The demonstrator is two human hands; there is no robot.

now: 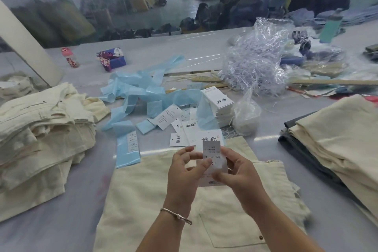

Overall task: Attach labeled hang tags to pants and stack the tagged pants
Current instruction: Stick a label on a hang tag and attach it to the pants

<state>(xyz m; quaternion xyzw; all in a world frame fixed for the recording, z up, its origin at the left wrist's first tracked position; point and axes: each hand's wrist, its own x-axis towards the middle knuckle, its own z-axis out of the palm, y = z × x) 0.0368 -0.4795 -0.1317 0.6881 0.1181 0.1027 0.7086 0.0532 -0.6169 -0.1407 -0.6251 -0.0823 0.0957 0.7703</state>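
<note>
- Pinching a white sticker label (211,154) between both hands, left hand (185,172) and right hand (235,174), over a hang tag (210,180).
- Probably sticking it on now.
- Next, tying the tag onto the cream pants (163,190) lying on the tabletop (77,206).

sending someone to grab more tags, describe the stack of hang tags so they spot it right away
Start at the crinkly clear plastic bag at the table's far right. Just in front of it, toward you, stands the stack of white hang tags. Unlike the loose tags scattered alongside, it is a neat pile.
</note>
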